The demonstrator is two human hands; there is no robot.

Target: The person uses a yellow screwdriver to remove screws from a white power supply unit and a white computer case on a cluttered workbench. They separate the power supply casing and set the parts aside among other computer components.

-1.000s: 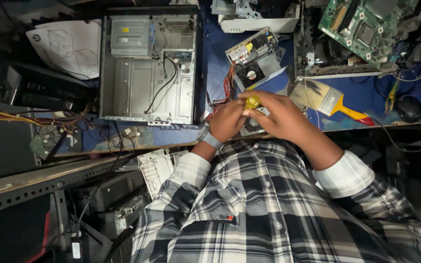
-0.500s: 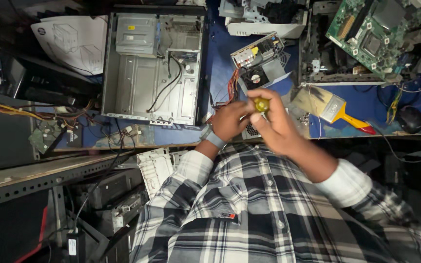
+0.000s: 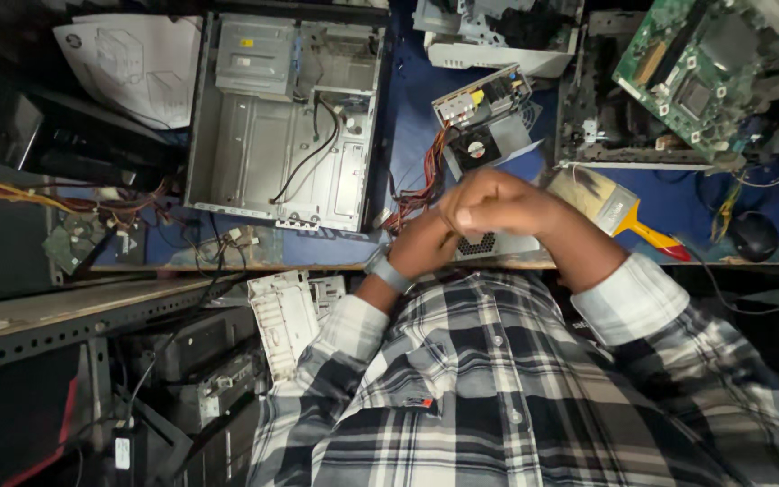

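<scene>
an open grey computer case point(image 3: 277, 135) lies far left, a green circuit board point(image 3: 710, 68) far right and a paintbrush point(image 3: 619, 209) just right of the hands, which cover part of the power supply point(image 3: 489, 126) on the blue bench. the right hand point(image 3: 498, 203) is closed in a fist over the left hand point(image 3: 426, 242); whether either grips anything, i cannot tell. the yellow-handled tool seen earlier is now hidden.
</scene>
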